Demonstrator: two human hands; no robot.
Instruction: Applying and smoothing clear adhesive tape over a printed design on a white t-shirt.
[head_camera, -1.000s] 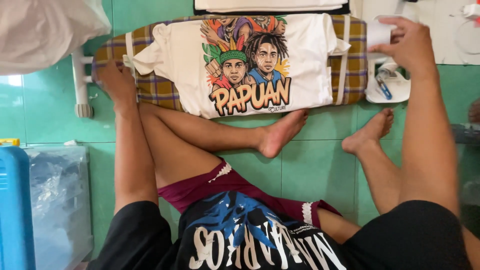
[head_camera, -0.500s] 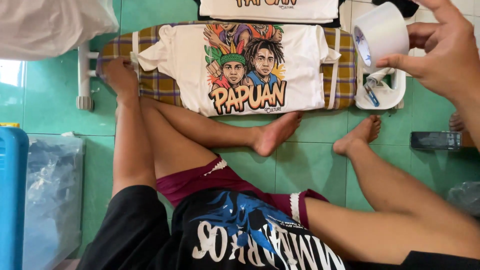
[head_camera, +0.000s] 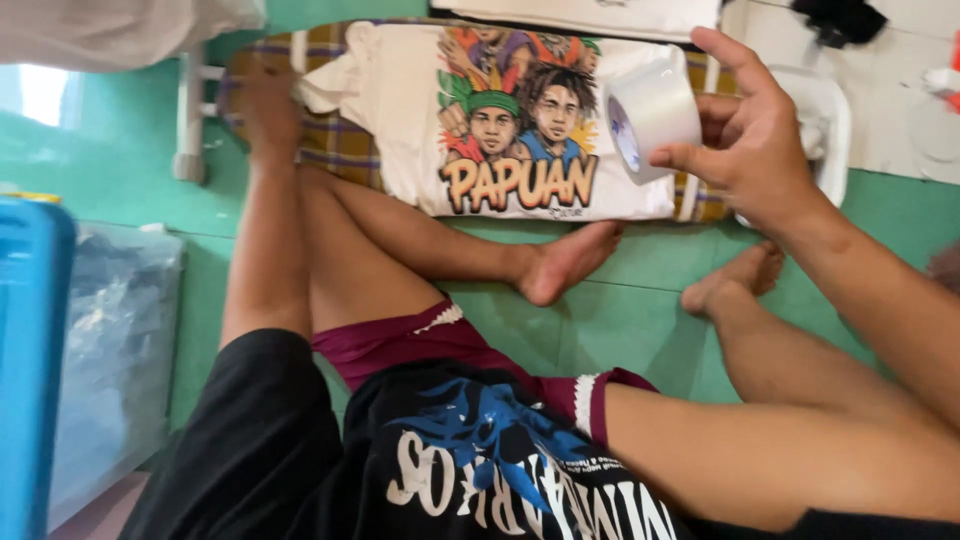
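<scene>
A white T-shirt with a colourful print of faces lies flat on a checked low board on the green floor. My left hand presses on the board's left end, beside the shirt's sleeve. My right hand is raised over the shirt's right side and grips a roll of white tape, its open core facing left. My bare legs and feet stretch out below the board.
A blue container and a clear plastic bag stand at the left. Another folded white shirt lies beyond the board. A white tray sits behind my right hand, and white cloth hangs top left.
My right hand lifted the tape roll from the tray area at the far right and carried it left, over the shirt's right edge. My left hand stayed on the board.
</scene>
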